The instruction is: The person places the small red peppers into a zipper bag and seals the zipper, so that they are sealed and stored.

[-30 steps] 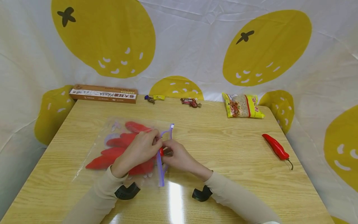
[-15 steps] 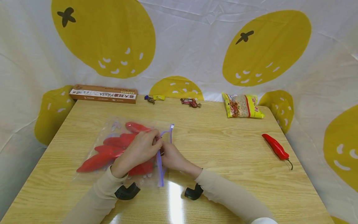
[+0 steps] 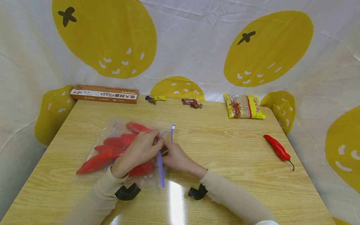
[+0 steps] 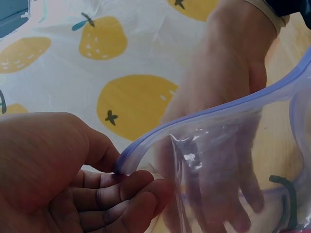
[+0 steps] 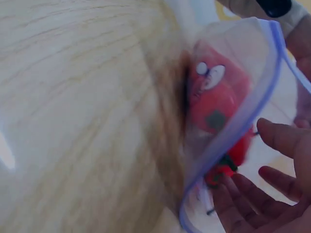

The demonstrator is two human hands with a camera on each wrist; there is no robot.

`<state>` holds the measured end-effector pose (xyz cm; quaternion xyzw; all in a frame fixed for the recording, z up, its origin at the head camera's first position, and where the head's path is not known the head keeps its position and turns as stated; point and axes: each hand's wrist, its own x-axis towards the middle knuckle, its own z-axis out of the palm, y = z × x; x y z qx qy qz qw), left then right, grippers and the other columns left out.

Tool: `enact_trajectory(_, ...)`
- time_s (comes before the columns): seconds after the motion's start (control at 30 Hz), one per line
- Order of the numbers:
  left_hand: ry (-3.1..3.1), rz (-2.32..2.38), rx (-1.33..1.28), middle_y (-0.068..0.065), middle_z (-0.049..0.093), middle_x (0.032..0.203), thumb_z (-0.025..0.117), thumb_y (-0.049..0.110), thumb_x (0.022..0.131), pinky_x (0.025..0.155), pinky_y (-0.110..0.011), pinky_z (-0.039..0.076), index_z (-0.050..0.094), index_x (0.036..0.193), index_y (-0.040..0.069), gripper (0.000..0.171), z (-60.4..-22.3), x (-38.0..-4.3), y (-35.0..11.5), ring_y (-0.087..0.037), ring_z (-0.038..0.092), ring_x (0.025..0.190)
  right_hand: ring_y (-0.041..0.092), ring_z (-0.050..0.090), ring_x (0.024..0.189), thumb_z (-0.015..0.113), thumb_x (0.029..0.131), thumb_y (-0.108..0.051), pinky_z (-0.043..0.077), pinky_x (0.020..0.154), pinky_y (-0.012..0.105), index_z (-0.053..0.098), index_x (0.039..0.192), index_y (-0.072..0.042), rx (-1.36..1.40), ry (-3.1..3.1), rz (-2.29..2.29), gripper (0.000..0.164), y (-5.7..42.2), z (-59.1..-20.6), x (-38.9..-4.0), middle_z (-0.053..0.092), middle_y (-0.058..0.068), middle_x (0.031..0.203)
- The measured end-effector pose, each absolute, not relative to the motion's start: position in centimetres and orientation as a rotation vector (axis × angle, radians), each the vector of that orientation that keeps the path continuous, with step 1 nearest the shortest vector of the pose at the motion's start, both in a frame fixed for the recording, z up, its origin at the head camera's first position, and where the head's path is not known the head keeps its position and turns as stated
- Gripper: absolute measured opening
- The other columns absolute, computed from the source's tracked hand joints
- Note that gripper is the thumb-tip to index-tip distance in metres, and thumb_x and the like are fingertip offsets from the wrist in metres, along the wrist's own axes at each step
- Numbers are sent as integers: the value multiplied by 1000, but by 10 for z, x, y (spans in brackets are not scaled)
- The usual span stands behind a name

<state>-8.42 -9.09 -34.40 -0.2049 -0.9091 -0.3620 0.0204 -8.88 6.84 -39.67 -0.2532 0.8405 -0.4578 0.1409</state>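
Observation:
A clear zip bag (image 3: 161, 172) with a purple zip edge lies left of the table's middle. Several red chili peppers (image 3: 95, 162) show through its plastic. My left hand (image 3: 140, 148) pinches the upper edge of the bag's mouth between thumb and curled fingers, as the left wrist view shows. My right hand (image 3: 178, 157) reaches into the mouth from the right. Its fingers look loose and spread in the right wrist view, close to peppers with green stems (image 5: 228, 162), and hold nothing visible. Another red chili pepper (image 3: 277, 147) lies at the table's right side.
Along the back edge are a pasta box (image 3: 104, 94), small wrapped candies (image 3: 152, 99), a red-wrapped candy pair (image 3: 191, 102) and a yellow food packet (image 3: 244, 106). A patterned cloth (image 3: 185, 40) hangs behind the wooden table (image 3: 213, 137).
A red pepper at the bag's mouth by my right hand has gone inside. My right hand moved left into the mouth, then slightly back. Peppers at the bag's lower left shifted left; my left hand stayed.

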Motion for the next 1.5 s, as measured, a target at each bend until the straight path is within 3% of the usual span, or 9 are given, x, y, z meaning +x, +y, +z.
enact_trajectory(0.13,-2833,-1116,-628,6,39,54,55,13,84,41,-21,28,54,78,10,6,-344,-84,-92,-6,33,44,19,62,92,65,82,-13,51,76,25,59,114,-6,-730,2468,-1354,33,88,-389,-89,63,7,106)
enact_trajectory(0.3,-2840,-1108,-613,6,37,54,54,12,84,42,-22,27,53,77,11,7,-344,-85,-91,-6,33,45,18,62,87,63,85,-14,52,75,32,61,110,-2,-750,2638,-1361,27,129,-385,-88,64,12,105)
enact_trajectory(0.53,-2844,-1139,-616,5,37,53,53,12,84,41,-22,27,54,77,10,7,-345,-85,-91,-6,32,45,22,62,85,61,84,-12,51,70,38,63,105,-5,-724,3141,-975,22,216,-394,-87,63,9,100)
enact_trajectory(0.8,-2843,-1137,-611,5,39,53,53,12,85,40,-22,28,55,79,10,6,-344,-85,-93,-6,33,44,36,56,85,60,80,-10,43,68,50,63,102,0,-253,3462,-614,24,334,-397,-90,60,20,97)
enact_trajectory(1.07,-2845,-1125,-608,5,38,53,53,13,86,40,-22,27,53,78,10,8,-344,-85,-93,-6,31,44,51,47,87,56,78,-11,35,67,61,56,110,4,247,3491,-269,35,432,-401,-82,52,32,103)
enact_trajectory(1.23,-2833,-1127,-612,6,37,52,53,13,86,40,-22,26,53,77,11,9,-344,-85,-93,-6,30,43,53,46,81,54,79,-16,35,60,60,51,115,5,382,3330,-131,41,457,-411,-77,50,34,100)
enact_trajectory(1.5,-2829,-1130,-612,6,37,52,52,13,86,40,-22,26,54,77,11,9,-344,-85,-92,-6,30,44,44,53,70,56,77,-12,37,49,48,49,115,5,353,3285,-120,42,459,-408,-77,54,32,90)
